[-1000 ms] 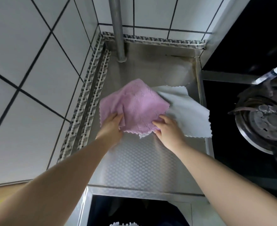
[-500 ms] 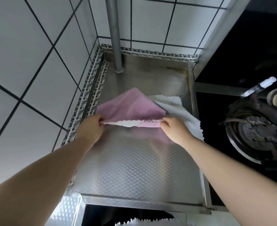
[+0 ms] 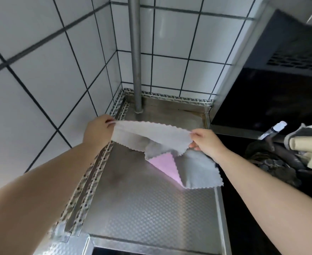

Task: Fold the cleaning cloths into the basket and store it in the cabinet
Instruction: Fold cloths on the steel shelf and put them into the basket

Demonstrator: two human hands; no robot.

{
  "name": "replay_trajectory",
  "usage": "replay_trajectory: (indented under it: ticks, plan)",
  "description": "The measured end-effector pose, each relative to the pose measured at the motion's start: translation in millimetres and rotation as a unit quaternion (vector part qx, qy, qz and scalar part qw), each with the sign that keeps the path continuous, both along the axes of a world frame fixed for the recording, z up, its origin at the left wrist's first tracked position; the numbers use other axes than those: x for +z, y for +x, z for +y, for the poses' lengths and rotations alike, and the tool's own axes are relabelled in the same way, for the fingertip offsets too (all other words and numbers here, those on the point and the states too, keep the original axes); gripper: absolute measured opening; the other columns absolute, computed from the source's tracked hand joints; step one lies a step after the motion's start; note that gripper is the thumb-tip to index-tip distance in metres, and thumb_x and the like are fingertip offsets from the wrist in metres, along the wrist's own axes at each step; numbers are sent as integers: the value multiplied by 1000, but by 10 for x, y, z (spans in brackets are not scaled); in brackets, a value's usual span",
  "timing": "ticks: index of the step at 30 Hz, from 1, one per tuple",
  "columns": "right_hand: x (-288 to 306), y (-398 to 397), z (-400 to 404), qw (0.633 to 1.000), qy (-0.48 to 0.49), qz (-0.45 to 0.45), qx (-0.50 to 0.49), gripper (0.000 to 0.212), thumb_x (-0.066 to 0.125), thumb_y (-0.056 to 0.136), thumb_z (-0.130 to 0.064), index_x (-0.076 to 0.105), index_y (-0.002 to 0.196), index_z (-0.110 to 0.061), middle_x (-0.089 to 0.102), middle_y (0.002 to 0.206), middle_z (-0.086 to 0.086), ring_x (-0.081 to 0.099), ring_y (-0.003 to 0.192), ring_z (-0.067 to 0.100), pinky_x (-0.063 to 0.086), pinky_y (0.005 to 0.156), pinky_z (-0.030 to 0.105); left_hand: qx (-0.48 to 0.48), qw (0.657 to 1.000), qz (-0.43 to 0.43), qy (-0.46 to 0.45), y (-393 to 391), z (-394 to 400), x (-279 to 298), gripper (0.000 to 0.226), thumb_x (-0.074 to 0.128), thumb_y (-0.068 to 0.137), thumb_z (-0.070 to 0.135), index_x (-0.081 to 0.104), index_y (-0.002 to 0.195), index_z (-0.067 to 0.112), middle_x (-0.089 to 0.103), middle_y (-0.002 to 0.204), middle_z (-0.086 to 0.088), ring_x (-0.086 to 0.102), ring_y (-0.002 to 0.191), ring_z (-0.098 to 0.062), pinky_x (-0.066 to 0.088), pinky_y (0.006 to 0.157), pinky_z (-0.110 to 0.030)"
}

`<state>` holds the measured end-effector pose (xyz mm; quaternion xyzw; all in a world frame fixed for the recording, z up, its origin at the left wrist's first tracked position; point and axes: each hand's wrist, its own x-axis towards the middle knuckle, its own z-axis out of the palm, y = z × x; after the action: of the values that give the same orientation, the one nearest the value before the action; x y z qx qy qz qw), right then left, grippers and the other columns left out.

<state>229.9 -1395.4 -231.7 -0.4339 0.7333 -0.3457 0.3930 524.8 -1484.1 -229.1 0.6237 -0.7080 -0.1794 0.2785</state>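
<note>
My left hand and my right hand each pinch a corner of a zigzag-edged cleaning cloth and hold it stretched in the air above the steel counter. The side facing me looks pale grey-white. Its pink side shows where the cloth hangs down in the middle. A second, white cloth lies on the counter under my right wrist, partly covered by the hanging one. No basket or cabinet is in view.
White tiled walls close the left and back sides. A metal pipe rises from the counter's back corner. To the right is a dark stove burner, with a pale padded object and a white-capped tube over it.
Both hands have lifted the pink cloth off the counter and spread it apart, so its pale side now faces me. The view has tilted upward toward the wall.
</note>
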Motion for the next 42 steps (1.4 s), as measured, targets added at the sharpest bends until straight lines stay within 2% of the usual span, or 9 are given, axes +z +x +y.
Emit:
replay_trajectory:
  ticks: [7, 11, 15, 18, 26, 31, 34, 39, 42]
  plan:
    - [475, -220, -36, 984, -152, 23, -93, 18, 55, 93, -17, 62, 79, -26, 69, 91, 0, 68, 78, 12, 55, 84, 37, 63, 987, 145, -34, -52, -16, 486, 15, 63, 86, 21, 66, 96, 10, 60, 89, -3, 55, 83, -20, 41, 71, -27]
    - [831, -352, 4, 966, -209, 88, -123, 12, 56, 92, -24, 67, 88, -22, 70, 82, -7, 66, 90, 18, 52, 89, 43, 45, 971, 229, -53, -117, -19, 802, 12, 63, 88, 15, 68, 97, 11, 63, 87, -5, 56, 73, -16, 44, 63, -17]
    - [1218, -393, 92, 953, -241, 126, -130, 18, 53, 94, -25, 67, 99, -15, 68, 99, 2, 61, 96, 20, 49, 91, 39, 10, 957, 275, -95, -142, -18, 1135, 14, 60, 89, 11, 67, 99, 4, 63, 85, -9, 56, 69, -13, 43, 62, -8]
    - [1378, -439, 165, 960, -225, 126, -106, 20, 52, 94, -24, 65, 94, -10, 67, 99, 8, 61, 95, 25, 49, 91, 41, -24, 966, 242, -88, -137, 19, 1279, 10, 62, 89, 16, 66, 96, 9, 62, 83, -7, 56, 74, -17, 47, 69, -20]
    - [1285, -439, 468, 967, -224, -31, -120, 15, 50, 96, -18, 64, 90, -20, 69, 100, 9, 65, 99, 24, 53, 89, 37, -56, 923, 377, 41, -70, 274, 1212, 6, 65, 87, 18, 62, 83, 14, 65, 85, -5, 64, 77, -17, 58, 68, -22]
    - [1164, -369, 590, 967, -215, -70, -114, 17, 48, 97, -16, 62, 106, -12, 67, 108, 11, 64, 102, 22, 51, 90, 33, -15, 926, 374, 56, 7, 428, 1100, 10, 63, 88, 20, 62, 94, 13, 65, 96, -5, 64, 93, -22, 54, 84, -34]
    - [1112, -324, 743, 969, -211, -80, -98, 16, 46, 98, -17, 62, 100, -14, 66, 109, 14, 64, 103, 23, 52, 91, 33, -7, 932, 359, 50, 59, 636, 1064, 13, 59, 92, 21, 59, 100, 11, 63, 96, -4, 62, 98, -28, 52, 90, -39]
    - [829, -263, 1266, 971, -197, -109, -77, 18, 44, 98, -19, 61, 92, -20, 63, 105, 13, 60, 97, 23, 49, 96, 41, -6, 942, 334, 30, 131, 1271, 841, 12, 55, 94, 24, 57, 94, 12, 63, 93, -6, 61, 94, -25, 53, 86, -34]
    - [444, -219, 1671, 976, -169, -114, -77, 20, 43, 98, -21, 61, 89, -22, 64, 103, 15, 60, 100, 27, 47, 94, 45, 0, 972, 233, 23, 233, 1656, 503, 15, 55, 93, 29, 59, 92, 14, 64, 89, -8, 59, 82, -24, 50, 75, -37]
